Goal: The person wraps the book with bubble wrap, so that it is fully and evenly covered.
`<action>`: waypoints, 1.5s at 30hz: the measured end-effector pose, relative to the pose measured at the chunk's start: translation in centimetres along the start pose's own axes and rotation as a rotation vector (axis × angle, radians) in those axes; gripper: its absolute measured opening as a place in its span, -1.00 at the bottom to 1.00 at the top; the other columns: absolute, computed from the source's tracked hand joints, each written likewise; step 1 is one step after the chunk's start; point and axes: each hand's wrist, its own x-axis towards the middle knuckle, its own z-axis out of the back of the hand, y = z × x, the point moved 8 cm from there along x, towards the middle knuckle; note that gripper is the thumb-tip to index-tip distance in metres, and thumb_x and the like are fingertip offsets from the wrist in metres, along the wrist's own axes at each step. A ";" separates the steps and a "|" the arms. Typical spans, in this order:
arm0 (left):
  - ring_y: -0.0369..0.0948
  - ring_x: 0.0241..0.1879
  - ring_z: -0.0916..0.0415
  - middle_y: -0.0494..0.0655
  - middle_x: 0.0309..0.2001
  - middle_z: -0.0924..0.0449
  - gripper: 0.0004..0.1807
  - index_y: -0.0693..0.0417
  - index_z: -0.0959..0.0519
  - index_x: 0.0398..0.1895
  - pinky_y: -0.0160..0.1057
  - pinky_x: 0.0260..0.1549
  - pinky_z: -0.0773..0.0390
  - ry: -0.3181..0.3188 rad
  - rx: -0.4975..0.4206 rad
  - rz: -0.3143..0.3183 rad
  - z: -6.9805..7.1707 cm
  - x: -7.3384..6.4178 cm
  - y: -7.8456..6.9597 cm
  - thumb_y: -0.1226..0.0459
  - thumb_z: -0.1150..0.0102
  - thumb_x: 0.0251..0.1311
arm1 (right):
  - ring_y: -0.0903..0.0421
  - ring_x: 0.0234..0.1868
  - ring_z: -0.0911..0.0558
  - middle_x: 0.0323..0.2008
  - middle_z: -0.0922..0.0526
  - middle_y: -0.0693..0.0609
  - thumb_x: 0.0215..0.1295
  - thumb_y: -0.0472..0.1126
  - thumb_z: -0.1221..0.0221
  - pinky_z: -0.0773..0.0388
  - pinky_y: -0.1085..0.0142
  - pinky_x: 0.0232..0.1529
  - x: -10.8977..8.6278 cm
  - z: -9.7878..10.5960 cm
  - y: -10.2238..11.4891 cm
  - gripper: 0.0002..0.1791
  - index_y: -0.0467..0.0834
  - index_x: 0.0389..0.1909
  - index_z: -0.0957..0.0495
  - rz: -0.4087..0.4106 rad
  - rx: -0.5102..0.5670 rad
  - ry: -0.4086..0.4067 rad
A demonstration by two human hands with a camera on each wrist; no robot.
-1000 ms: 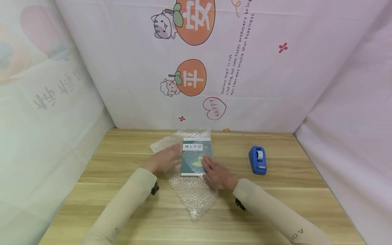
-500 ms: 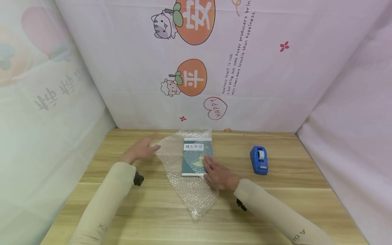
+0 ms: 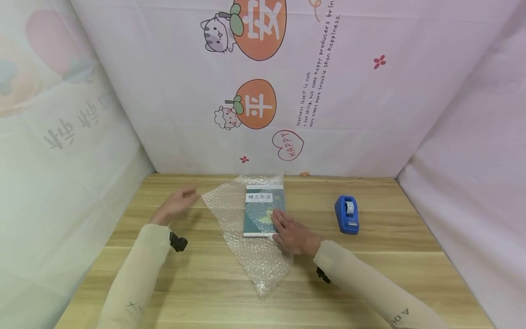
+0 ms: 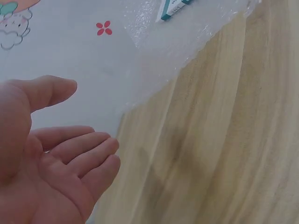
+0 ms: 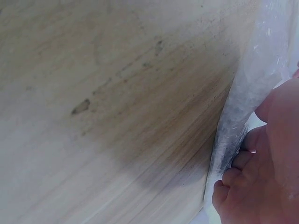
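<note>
A green book (image 3: pixel 251 219) lies on a sheet of bubble wrap (image 3: pixel 230 214) spread on the table, with a flap of the wrap folded over its right part. My right hand (image 3: pixel 297 235) presses the flap down at the book's lower right edge. In the right wrist view its fingers (image 5: pixel 240 161) rest against the wrap. Just left of the wrap's left corner, my left hand (image 3: pixel 176 203) hovers above the table and holds nothing. The left wrist view shows its fingers (image 4: pixel 88 156) loosely extended, thumb apart, with a corner of the book (image 4: pixel 172 8) beyond.
To the right on the wooden table (image 3: pixel 328 292) stands a blue tape dispenser (image 3: pixel 347 215) with a roll in it. White printed cloth (image 3: pixel 341 151) walls in the back and both sides.
My left hand has moved left, off the book and wrap, past the wrap's left corner. That corner has spread out flat. My right hand has stayed in place.
</note>
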 end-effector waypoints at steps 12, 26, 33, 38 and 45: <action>0.25 0.67 0.02 0.48 0.64 0.03 -0.35 0.54 0.10 0.62 0.12 0.65 -0.10 0.071 -0.485 0.013 -2.1 0.9 3.3 0.31 0.24 0.70 | -0.22 0.75 0.12 0.72 0.18 -0.32 0.76 0.02 0.26 -0.05 -0.04 0.73 0.1 -0.2 -0.2 -0.26 -0.37 0.68 0.13 -0.015 -0.034 0.007; 0.20 0.66 -0.02 0.43 0.64 -0.03 -0.44 0.51 -0.02 0.61 0.01 0.62 -0.19 0.100 -0.669 -0.007 -4.5 2.0 3.2 0.40 0.29 0.69 | -0.19 0.75 0.13 0.73 0.19 -0.29 0.76 0.04 0.27 -0.04 -0.02 0.73 0.1 -0.3 -0.2 -0.26 -0.34 0.69 0.14 -0.027 -0.048 0.025; 0.00 0.51 -0.41 0.41 0.61 -0.12 -0.43 0.47 -0.07 0.61 -0.13 0.50 -0.42 0.077 -0.707 0.025 -5.7 2.7 3.4 0.40 0.19 0.67 | -0.19 0.75 0.11 0.72 0.17 -0.30 0.76 0.03 0.26 -0.06 -0.01 0.73 0.0 -0.2 -0.1 -0.26 -0.35 0.69 0.12 -0.024 -0.061 0.020; -0.29 0.22 -0.64 0.32 0.54 -0.30 -0.45 0.47 -0.14 0.58 -0.22 0.41 -0.54 0.079 -0.719 0.028 -6.6 3.1 3.2 0.38 0.14 0.65 | -0.21 0.75 0.09 0.72 0.15 -0.31 0.76 0.02 0.25 -0.07 -0.04 0.72 -0.1 0.0 0.1 -0.26 -0.36 0.68 0.10 -0.018 -0.061 0.010; -0.33 0.19 -0.63 0.15 0.45 -0.46 -0.47 0.46 -0.16 0.56 -0.28 0.37 -0.57 0.096 -0.724 0.039 -7.6 3.2 2.8 0.36 0.16 0.67 | -0.24 0.74 0.08 0.71 0.14 -0.34 0.76 0.01 0.24 -0.07 -0.04 0.72 -0.1 0.0 0.1 -0.27 -0.38 0.67 0.09 -0.011 -0.064 0.005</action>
